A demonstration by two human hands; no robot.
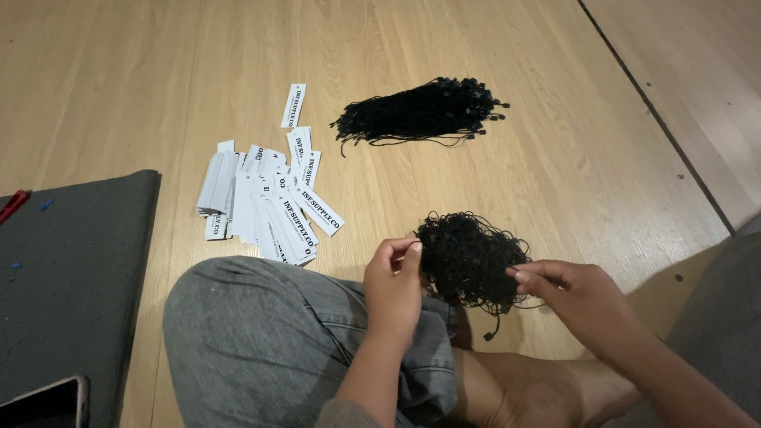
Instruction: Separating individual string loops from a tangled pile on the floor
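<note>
Head view, looking down: left hand (394, 279) pinching the left edge of a tangled clump of black string loops (469, 261), thumb and fingertips closed on the strands. Right hand (577, 295) gripping the same clump from the right side, fingers curled into the strands. Clump held between both hands, just above the floor and in front of a bent knee in grey trousers (269, 341); roughly round, no clear long axis, one loose end with a small black fastener dangling below. Farther out, a tidy bundle of black strings (420, 112) flat on the floor, long axis running left to right, fastener ends toward the right, loose tails toward the left. Left of that, a heap of white paper tags (265, 202), mostly long narrow strips fanned at slants, one lying apart above. Underneath everything, a light wooden plank floor (555, 158). Far left, a dark grey mat (71, 269), with a phone corner (47, 403) at its near edge.
</note>
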